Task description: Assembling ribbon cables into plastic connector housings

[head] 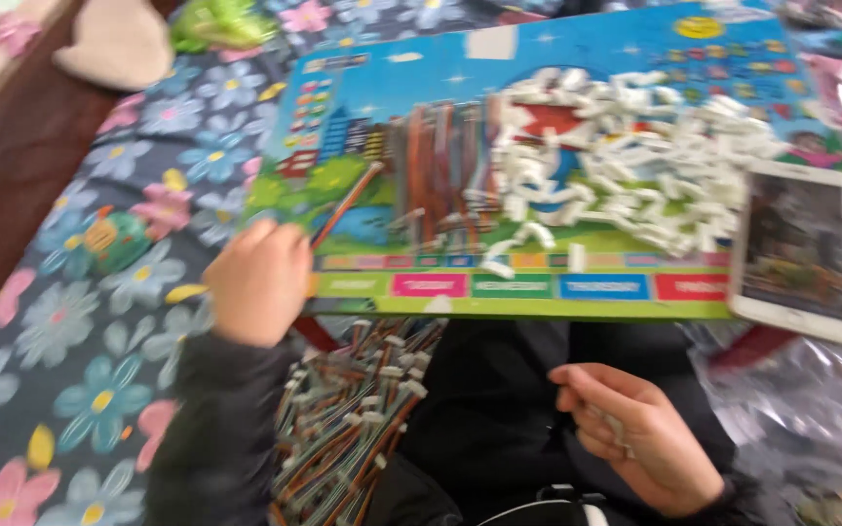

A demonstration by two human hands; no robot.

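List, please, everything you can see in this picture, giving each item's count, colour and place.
Board: one, colourful cartoon print, across the lap.
White connector pieces: a heap, too many to count, on the board's right half.
Loose wires: a row, orange-brown, at the board's middle.
Single wire: one, orange, at the left hand.
Wire harnesses: a bundle, multicoloured with white plugs, below the board.
Smartphone: one, white, on the board's right edge.
Bedspread: one, dark with flowers, left.
Plastic bag: clear, lower right.
Left hand: holding the single wire.
Right hand: curled around small white pieces.
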